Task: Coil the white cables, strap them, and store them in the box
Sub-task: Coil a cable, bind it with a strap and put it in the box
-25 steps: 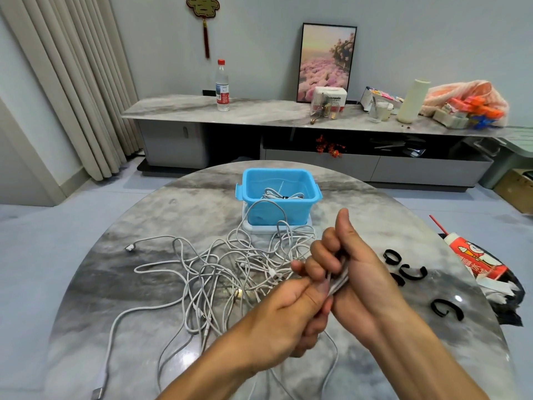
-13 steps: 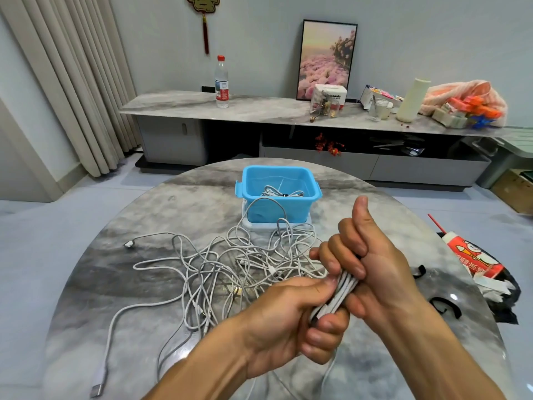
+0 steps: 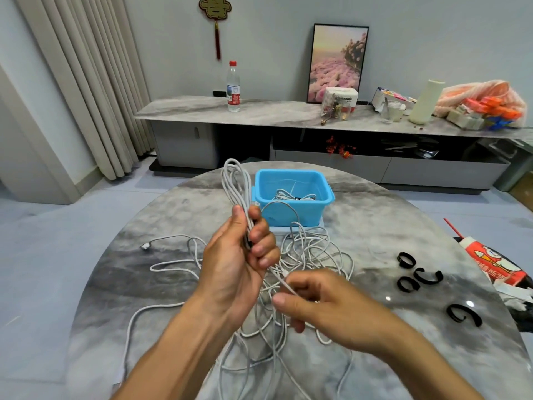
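A round marble surface (image 3: 403, 226) carries a loose tangle of white cables (image 3: 311, 255). At its far side, a blue box (image 3: 291, 209) holds one coiled cable. The left hand (image 3: 239, 255) grips an upright coiled cable (image 3: 235, 183). The right hand (image 3: 323, 301) seemingly pinches its trailing end. Black straps (image 3: 415, 275) lie right.

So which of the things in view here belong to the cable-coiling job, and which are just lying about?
Part of the job:
- coiled white cable, gripped in the left hand
- tangled white cables on the table; the right hand pinches one strand
- black hook-and-loop straps
- blue plastic box

Lying about:
- clear water bottle
- framed flower picture
- red-and-white packet
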{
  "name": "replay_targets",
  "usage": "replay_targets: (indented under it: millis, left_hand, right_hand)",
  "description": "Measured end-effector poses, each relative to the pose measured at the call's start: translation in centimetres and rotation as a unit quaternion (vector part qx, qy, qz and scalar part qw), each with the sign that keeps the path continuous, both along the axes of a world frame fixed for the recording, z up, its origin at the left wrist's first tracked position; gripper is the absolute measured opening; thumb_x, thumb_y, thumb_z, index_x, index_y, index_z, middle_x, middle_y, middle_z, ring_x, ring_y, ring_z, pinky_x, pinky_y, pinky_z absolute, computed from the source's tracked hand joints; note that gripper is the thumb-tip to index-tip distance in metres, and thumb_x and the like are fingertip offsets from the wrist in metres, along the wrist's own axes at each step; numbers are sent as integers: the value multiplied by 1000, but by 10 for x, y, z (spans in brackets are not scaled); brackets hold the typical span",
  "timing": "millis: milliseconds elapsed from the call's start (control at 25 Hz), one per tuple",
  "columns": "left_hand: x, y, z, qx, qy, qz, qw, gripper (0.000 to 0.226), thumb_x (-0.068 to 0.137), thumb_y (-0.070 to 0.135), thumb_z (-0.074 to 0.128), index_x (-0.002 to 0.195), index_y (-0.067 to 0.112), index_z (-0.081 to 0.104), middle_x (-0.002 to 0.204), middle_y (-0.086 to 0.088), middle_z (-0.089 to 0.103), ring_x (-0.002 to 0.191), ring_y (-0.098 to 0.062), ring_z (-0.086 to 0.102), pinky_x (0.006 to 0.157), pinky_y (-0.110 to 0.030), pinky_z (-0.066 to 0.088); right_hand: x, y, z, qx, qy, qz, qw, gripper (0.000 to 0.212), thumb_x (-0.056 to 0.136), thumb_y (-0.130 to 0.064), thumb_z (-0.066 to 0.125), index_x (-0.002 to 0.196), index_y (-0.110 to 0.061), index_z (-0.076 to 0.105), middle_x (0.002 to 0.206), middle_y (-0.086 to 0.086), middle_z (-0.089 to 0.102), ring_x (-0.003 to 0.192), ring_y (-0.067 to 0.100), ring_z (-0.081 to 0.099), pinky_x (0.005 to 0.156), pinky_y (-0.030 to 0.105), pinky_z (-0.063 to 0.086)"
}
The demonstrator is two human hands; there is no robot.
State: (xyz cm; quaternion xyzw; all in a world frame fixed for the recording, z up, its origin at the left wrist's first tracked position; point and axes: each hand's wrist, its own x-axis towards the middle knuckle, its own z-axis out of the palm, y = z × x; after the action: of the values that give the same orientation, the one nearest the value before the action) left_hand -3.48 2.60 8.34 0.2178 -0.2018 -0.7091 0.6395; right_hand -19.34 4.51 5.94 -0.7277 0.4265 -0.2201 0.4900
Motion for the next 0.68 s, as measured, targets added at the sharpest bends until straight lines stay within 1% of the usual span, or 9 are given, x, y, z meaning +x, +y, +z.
replay_targets:
  millis: [80,160,280,360,400,440,520,560,680]
  left_hand:
    - [-2,-1,-4,8,-21,15,1000,28,103,34,36,86,16,50,61,4,33,44,-6,30,39,-17,27]
    - [-3,-3,-6,10,-36,30,999,28,104,34,36,86,16,49,61,4,33,44,-6,30,39,-17,27]
    - [3,-8,-9,4,-51,46,998,28,103,34,37,85,16,50,60,5,34,44,-6,30,38,-17,27]
    - [3,-11,-13,-6,-149,66,987,31,105,32,37,83,15,51,58,6,36,44,-7,30,39,-18,26]
    - [1,-10,-17,-29,-263,88,960,32,106,31,36,82,14,52,57,6,38,45,-8,30,40,-20,26]
    - [-2,-9,-22,-69,-402,113,906,33,106,30,36,81,15,53,56,8,41,46,-10,33,42,-24,27]
    - [-10,-2,-28,-175,-602,128,768,33,103,34,36,79,20,54,55,9,45,49,-8,39,48,-30,31]
    - [-13,2,-30,-215,-647,119,722,31,100,38,36,79,23,53,56,9,47,50,-7,42,52,-31,32]
    - [-16,3,-38,-277,-714,61,640,27,101,39,37,83,23,50,65,9,54,63,-13,51,60,-31,34]
  right_hand:
    - [-18,-3,6,-95,112,-28,989,36,89,-48,65,76,-15,61,62,-5,62,58,2,54,60,30,46]
    - [-32,-5,9,-134,156,-43,978,46,86,-56,66,71,-13,58,53,-6,50,51,3,40,53,27,36]
    - [-43,-9,17,-95,125,-38,987,57,81,-63,67,66,-10,54,51,-7,42,51,7,38,52,28,36]
    - [-50,-13,18,-55,98,-37,993,43,86,-50,70,69,-12,61,53,-10,45,53,7,41,51,26,39]
    - [-54,-14,19,-26,80,-44,996,33,89,-41,71,72,-14,66,54,-10,48,54,7,43,51,24,40]
    - [-58,-14,21,-6,60,-50,997,24,90,-33,72,74,-15,69,54,-10,50,53,7,43,50,21,39]
    - [-65,-12,28,-9,49,-70,996,21,87,-34,74,73,-18,72,50,-13,47,49,4,39,48,15,34]
    - [-67,-12,32,-31,63,-84,994,24,83,-40,76,71,-20,73,47,-14,44,46,2,37,47,13,31]
    - [-73,-14,36,-46,47,-141,988,32,68,-51,79,69,-19,75,45,-12,46,45,2,37,46,12,30]
